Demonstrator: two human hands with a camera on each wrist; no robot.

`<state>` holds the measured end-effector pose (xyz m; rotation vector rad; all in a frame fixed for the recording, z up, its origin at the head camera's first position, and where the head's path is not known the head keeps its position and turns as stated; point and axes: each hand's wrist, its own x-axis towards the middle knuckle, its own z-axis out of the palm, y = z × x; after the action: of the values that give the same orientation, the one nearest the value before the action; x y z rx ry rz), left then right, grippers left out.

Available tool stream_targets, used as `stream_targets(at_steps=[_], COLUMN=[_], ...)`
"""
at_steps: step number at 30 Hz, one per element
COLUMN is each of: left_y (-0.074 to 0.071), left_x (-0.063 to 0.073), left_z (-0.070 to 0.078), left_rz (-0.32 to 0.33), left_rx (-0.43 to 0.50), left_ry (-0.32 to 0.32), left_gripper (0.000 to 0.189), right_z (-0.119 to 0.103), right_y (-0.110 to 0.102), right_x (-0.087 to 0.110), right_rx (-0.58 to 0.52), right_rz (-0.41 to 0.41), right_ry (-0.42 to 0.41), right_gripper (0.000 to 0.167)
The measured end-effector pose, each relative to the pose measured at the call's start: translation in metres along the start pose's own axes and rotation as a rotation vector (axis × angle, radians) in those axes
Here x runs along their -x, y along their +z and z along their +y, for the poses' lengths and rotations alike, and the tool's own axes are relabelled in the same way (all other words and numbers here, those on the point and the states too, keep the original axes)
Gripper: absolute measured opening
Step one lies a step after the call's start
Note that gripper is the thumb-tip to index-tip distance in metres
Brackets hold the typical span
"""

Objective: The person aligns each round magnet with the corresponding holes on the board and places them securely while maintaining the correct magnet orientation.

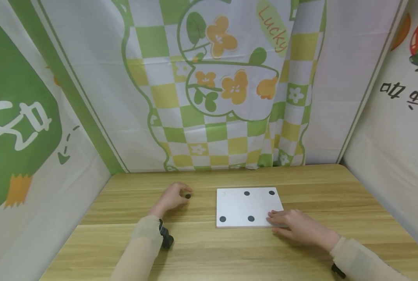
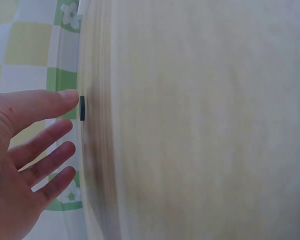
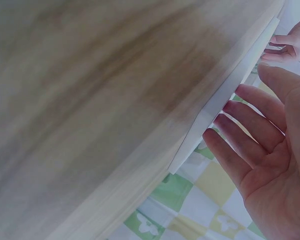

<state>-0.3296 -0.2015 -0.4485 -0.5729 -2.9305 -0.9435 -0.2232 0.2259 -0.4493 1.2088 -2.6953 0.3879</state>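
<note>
My left hand (image 1: 172,198) is at the left of the white board, pinching a small black disc (image 1: 188,196) at the thumb tip. In the left wrist view the disc (image 2: 82,108) shows edge-on by the thumb, and the other visible fingers spread apart. Flat on the table lies the white rectangular board (image 1: 234,207), bearing several black discs (image 1: 247,193). Its upper left corner has a faint pale round mark (image 1: 224,193). My right hand (image 1: 300,226) rests its extended fingers on the board's lower right corner, hiding what is there.
The wooden table (image 1: 230,253) runs back to a checkered, flowered curtain (image 1: 209,132). Printed cloth walls stand at the left (image 1: 23,117) and right (image 1: 402,128). A black wrist camera (image 1: 167,239) sits on the left sleeve.
</note>
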Motion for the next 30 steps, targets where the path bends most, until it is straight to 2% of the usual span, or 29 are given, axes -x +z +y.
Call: stream_targets(at_steps=[10,21,30], left_y=[-0.001,0.000,0.000], left_x=[-0.002,-0.002,-0.002], left_z=[-0.009,-0.016,-0.028], left_rz=[0.012,0.004,-0.026], left_rx=[0.043,0.184,0.300], left_ry=[-0.018,-0.067,-0.104], left_gripper=[0.033,0.029,0.031], right_z=[0.001,0.000,-0.001], right_y=[0.001,0.000,0.000], right_x=[0.000,0.000,0.000], right_rx=[-0.003,-0.001,0.004], right_rz=[-0.006,-0.009,0.001], right_ry=[0.009,-0.002,-0.021], right_gripper=[0.033,0.032,0.032])
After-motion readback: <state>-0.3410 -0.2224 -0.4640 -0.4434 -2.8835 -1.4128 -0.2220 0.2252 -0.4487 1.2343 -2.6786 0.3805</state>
